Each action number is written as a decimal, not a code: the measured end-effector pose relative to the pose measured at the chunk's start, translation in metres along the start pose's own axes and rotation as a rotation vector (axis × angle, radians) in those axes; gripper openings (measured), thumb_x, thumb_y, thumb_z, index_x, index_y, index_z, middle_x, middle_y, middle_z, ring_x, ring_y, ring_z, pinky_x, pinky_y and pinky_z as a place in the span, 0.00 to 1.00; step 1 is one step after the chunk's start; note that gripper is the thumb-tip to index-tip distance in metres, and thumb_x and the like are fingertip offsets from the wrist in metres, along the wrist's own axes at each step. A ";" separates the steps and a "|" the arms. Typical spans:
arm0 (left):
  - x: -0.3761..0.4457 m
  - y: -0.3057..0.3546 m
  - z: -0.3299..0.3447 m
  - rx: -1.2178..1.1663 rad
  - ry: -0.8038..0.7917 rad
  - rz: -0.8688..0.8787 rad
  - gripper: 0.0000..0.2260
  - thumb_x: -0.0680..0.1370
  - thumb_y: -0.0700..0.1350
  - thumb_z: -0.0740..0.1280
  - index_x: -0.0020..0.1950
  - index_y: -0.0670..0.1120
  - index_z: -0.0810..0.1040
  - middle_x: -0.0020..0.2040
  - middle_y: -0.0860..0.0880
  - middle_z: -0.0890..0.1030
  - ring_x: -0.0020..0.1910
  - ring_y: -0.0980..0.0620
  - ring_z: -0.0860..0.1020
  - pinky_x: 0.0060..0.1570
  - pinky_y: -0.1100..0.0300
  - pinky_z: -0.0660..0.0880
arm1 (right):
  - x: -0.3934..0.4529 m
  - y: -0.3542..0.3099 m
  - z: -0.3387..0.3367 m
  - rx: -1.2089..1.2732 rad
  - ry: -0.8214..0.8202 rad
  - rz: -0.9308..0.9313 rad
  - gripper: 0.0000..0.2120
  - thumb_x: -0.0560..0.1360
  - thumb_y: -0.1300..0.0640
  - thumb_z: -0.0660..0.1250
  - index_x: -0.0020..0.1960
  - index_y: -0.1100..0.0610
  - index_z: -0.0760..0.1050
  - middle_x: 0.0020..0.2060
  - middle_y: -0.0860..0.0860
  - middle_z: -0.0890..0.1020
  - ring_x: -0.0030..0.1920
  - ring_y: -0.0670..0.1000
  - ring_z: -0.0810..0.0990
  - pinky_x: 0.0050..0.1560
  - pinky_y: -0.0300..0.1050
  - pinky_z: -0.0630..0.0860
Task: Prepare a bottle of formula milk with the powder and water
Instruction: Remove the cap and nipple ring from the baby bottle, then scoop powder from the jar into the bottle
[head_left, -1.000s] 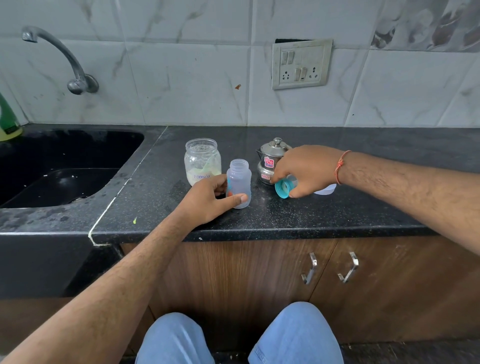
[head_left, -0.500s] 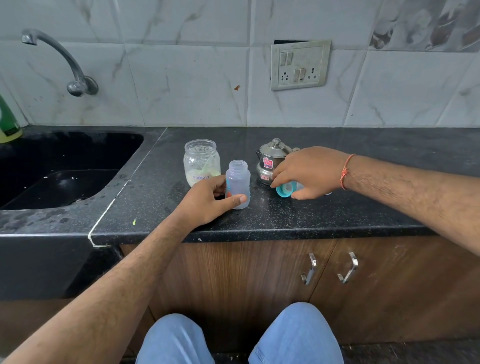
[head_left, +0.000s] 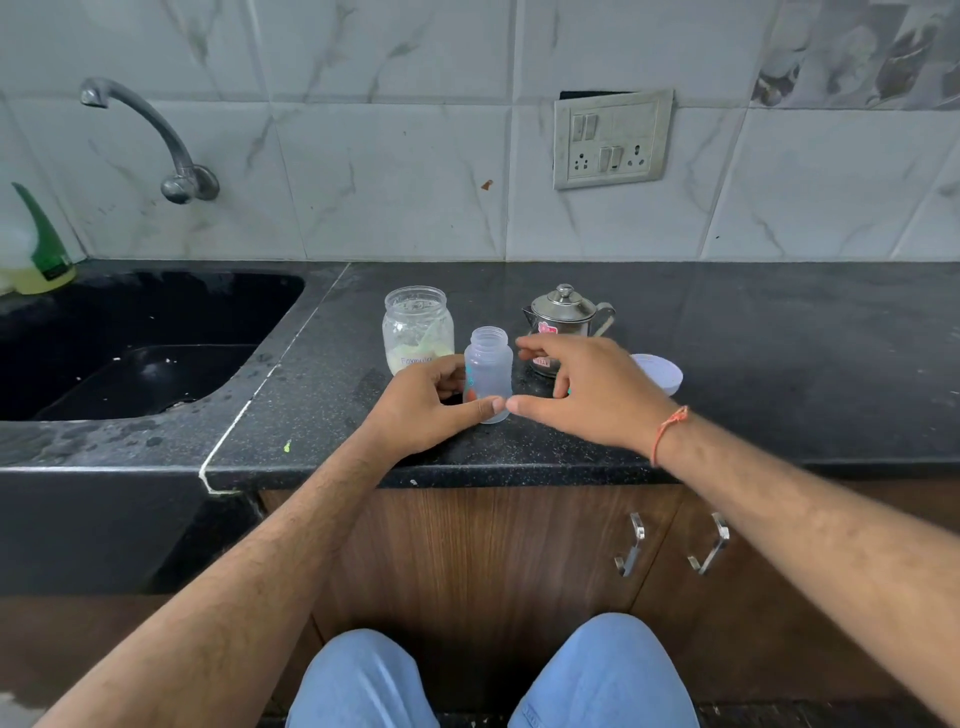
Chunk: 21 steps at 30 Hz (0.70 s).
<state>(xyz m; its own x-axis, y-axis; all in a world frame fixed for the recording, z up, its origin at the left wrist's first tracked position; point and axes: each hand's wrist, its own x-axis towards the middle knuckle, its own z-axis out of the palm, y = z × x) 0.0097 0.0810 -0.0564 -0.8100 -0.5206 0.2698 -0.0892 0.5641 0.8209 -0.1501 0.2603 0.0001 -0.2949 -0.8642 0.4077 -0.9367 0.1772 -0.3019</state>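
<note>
A clear baby bottle (head_left: 487, 370) stands upright and uncapped on the black counter (head_left: 779, 364). My left hand (head_left: 426, 405) grips its lower part, thumb across the front. My right hand (head_left: 582, 392) hovers just right of the bottle with fingers spread and relaxed, holding nothing; a bit of the teal bottle cap shows under it. An open glass jar of formula powder (head_left: 415, 332) stands behind and to the left of the bottle. A small steel kettle (head_left: 563, 317) stands behind my right hand, partly hidden by it.
A white lid (head_left: 662, 374) lies on the counter to the right of my right hand. A black sink (head_left: 130, 353) with a wall tap (head_left: 156, 135) is on the left, a green-topped bottle (head_left: 36, 254) at its far corner. Cabinet handles (head_left: 670, 545) are below the counter edge.
My right hand has let go of the teal cap, opened, and moved left toward the bottle. My left hand keeps holding the bottle in the same spot.
</note>
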 end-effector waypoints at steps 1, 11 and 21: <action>-0.002 0.002 0.000 -0.050 0.024 -0.014 0.18 0.78 0.52 0.80 0.66 0.53 0.86 0.56 0.61 0.90 0.57 0.61 0.87 0.66 0.59 0.81 | -0.003 -0.002 0.012 0.085 0.035 0.058 0.38 0.70 0.34 0.77 0.76 0.44 0.73 0.61 0.36 0.83 0.42 0.37 0.76 0.60 0.48 0.81; -0.012 0.000 -0.015 -0.303 0.732 -0.144 0.08 0.79 0.49 0.75 0.56 0.52 0.79 0.46 0.54 0.79 0.44 0.55 0.77 0.52 0.51 0.79 | -0.003 -0.006 0.060 0.363 0.147 0.265 0.39 0.69 0.35 0.78 0.76 0.46 0.73 0.55 0.35 0.84 0.38 0.42 0.80 0.50 0.46 0.83; 0.019 -0.028 -0.049 -0.327 0.348 -0.282 0.53 0.67 0.54 0.84 0.87 0.51 0.60 0.80 0.50 0.76 0.78 0.51 0.74 0.79 0.45 0.72 | -0.007 0.001 0.056 0.382 0.224 0.278 0.30 0.71 0.41 0.79 0.70 0.46 0.78 0.50 0.35 0.83 0.38 0.45 0.81 0.48 0.44 0.83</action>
<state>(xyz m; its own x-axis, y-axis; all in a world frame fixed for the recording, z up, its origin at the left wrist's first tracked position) 0.0254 0.0238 -0.0496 -0.5361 -0.8353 0.1217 -0.0453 0.1725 0.9840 -0.1386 0.2401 -0.0512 -0.5950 -0.6796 0.4290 -0.6940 0.1652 -0.7008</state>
